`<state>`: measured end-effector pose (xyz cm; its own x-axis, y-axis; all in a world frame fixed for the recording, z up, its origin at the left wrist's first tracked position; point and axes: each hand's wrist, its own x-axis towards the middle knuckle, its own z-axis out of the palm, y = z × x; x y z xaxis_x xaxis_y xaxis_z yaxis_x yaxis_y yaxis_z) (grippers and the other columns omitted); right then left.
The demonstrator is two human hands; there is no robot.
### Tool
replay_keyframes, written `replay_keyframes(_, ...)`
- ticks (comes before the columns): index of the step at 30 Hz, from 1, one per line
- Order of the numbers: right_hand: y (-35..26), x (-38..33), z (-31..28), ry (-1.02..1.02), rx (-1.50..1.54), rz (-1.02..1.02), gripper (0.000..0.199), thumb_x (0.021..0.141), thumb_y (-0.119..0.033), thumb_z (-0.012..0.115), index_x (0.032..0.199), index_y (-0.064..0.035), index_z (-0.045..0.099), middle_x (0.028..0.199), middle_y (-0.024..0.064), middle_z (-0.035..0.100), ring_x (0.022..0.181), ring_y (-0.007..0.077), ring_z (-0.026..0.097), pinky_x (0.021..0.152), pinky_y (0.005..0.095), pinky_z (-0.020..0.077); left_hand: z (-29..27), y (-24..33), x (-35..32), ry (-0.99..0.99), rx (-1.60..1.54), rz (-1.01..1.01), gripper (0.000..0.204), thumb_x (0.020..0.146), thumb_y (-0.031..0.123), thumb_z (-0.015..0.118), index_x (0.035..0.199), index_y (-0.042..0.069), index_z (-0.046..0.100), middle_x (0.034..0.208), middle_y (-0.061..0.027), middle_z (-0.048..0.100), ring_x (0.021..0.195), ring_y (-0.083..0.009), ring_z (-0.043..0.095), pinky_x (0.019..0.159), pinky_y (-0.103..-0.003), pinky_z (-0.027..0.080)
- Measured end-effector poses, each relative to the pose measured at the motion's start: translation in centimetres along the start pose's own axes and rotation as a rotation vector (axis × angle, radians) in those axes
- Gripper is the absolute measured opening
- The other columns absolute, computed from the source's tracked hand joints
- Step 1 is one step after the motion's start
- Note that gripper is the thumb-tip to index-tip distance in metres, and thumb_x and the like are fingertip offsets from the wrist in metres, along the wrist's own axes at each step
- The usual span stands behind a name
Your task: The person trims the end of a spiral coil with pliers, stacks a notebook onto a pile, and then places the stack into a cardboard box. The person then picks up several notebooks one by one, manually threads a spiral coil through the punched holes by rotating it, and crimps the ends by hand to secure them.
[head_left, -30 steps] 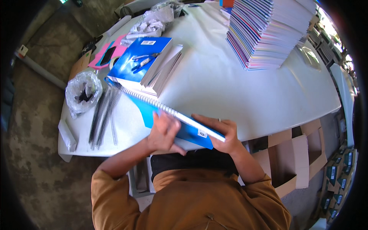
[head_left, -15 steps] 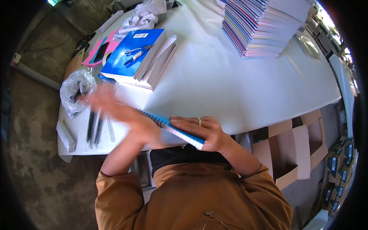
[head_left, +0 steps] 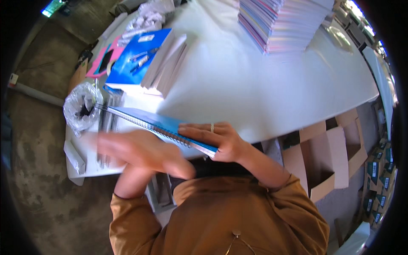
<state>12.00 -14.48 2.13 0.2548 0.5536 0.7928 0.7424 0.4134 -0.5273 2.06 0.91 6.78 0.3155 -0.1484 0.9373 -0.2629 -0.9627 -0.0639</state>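
Note:
A thin spiral-bound book (head_left: 163, 123) with a blue cover is tilted in front of me, its dark wire coil running along the near edge. My right hand (head_left: 223, 141) grips its right end, fingers across the cover; a ring shows on one finger. Blurred by motion, my left hand (head_left: 142, 149) is just below the coil, its fingers stretched to the left and thumb apart, holding nothing. Beyond it, several loose wire coils (head_left: 103, 153) lie on the table, partly covered by the hand and the book. A clear plastic bag (head_left: 78, 121) with dark contents stands to their left.
A stack of blue-covered books (head_left: 123, 72) with pens on top lies far left, near a pink sheet (head_left: 94, 69) and crumpled plastic (head_left: 148, 17). A tall pile of spiral-bound books (head_left: 289, 25) stands at the back. Open cardboard boxes (head_left: 323, 153) are beside the white table (head_left: 272, 97) at right.
My left hand has come off the coil and moved down toward me, uncovering the book's left end. The right hand keeps its grip. The whole view has shifted slightly.

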Motion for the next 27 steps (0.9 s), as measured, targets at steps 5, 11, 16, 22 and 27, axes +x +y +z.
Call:
replay_keyframes(5, -0.5, 0.7, 0.3, 0.029, 0.071, 0.051, 0.048, 0.068, -0.007, 0.07, 0.114, -0.0009, 0.058, 0.104, 0.0142, 0.064, 0.087, 0.0286, 0.065, 0.073, 0.0339, 0.0516, 2.9, 3.7, -6.8, -0.238, -0.081, -0.03, 0.082, 0.086, 0.063, 0.032, 0.123, -0.01, 0.037, 0.127, -0.0199, 0.044, 0.116, -0.0329, 0.042, 0.097, -0.039, 0.035)
replay_keyframes(11, 0.1, 0.1, 1.6, 0.082, 0.001, 0.023, 0.05, 0.069, -0.01, 0.067, 0.118, -0.014, 0.057, 0.102, 0.0083, 0.065, 0.081, 0.0263, 0.065, 0.069, 0.0342, 0.0514, 2.8, 2.2, 3.1, 0.063, 0.029, -0.313, 0.068, 0.089, 0.056, 0.037, 0.132, 0.003, 0.034, 0.119, -0.0147, 0.048, 0.12, -0.0291, 0.041, 0.102, -0.041, 0.028)
replay_keyframes(16, 1.0, 0.7, -0.8, 0.102, 0.149, 0.212, 0.039, 0.073, -0.005, 0.063, 0.111, -0.011, 0.059, 0.088, 0.0127, 0.065, 0.074, 0.0301, 0.064, 0.065, 0.0347, 0.0502, 2.8, 4.1, -0.1, -0.364, -0.1, -0.109, 0.051, 0.088, 0.049, 0.046, 0.12, 0.01, 0.055, 0.107, -0.0072, 0.055, 0.112, -0.0249, 0.049, 0.106, -0.048, 0.008)
replay_keyframes(22, 1.0, 0.7, -0.6, 0.085, 0.22, 0.321, 0.03, 0.072, 0.001, 0.065, 0.101, -0.0062, 0.061, 0.081, 0.0151, 0.064, 0.069, 0.0336, 0.061, 0.061, 0.0333, 0.0489, 0.3, 3.6, 6.5, -0.71, -0.065, -0.058, 0.026, 0.072, 0.012, 0.068, 0.097, 0.008, 0.061, 0.099, -0.0029, 0.058, 0.089, -0.0194, 0.056, 0.085, -0.038, 0.034)
replay_keyframes(27, 0.7, 0.7, -1.2, 0.055, 0.228, 0.279, 0.026, 0.074, 0.0, 0.064, 0.099, -0.0061, 0.061, 0.078, 0.0156, 0.063, 0.068, 0.0347, 0.06, 0.061, 0.0328, 0.048, 0.3, 4.1, 7.6, -0.749, -0.123, -0.111, 0.025, 0.072, 0.01, 0.069, 0.096, 0.008, 0.062, 0.097, -0.0044, 0.061, 0.086, -0.0221, 0.056, 0.083, -0.038, 0.035)
